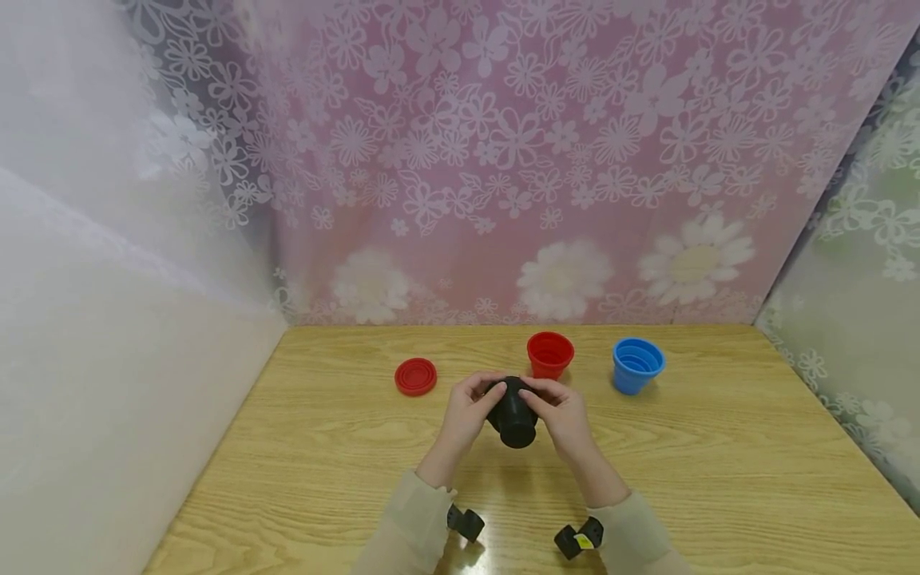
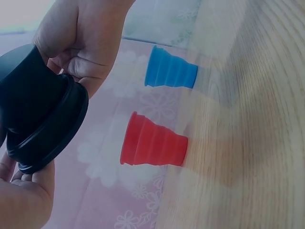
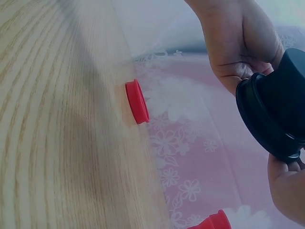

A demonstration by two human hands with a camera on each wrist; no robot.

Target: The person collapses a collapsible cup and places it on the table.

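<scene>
A black collapsible cup [image 1: 517, 415], partly folded, is held above the table between both hands, its narrow base tipped toward me. My left hand [image 1: 463, 413] grips its left side, thumb on the wall and fingers around the rim. On the opposite side my right hand [image 1: 567, 417] grips it the same way. The left wrist view shows the stepped, wide rim of the black cup [image 2: 47, 124]. Just behind it a red collapsible cup [image 1: 550, 356] stands extended on the table, partly hidden by the right hand. The cup's inside is out of sight.
An extended blue collapsible cup [image 1: 636, 365] stands at the back right. A flattened red collapsible cup [image 1: 416, 376] lies at the back left. The wooden table [image 1: 323, 471] ends at a pink flowered curtain [image 1: 460, 160], with pale sheets on both sides.
</scene>
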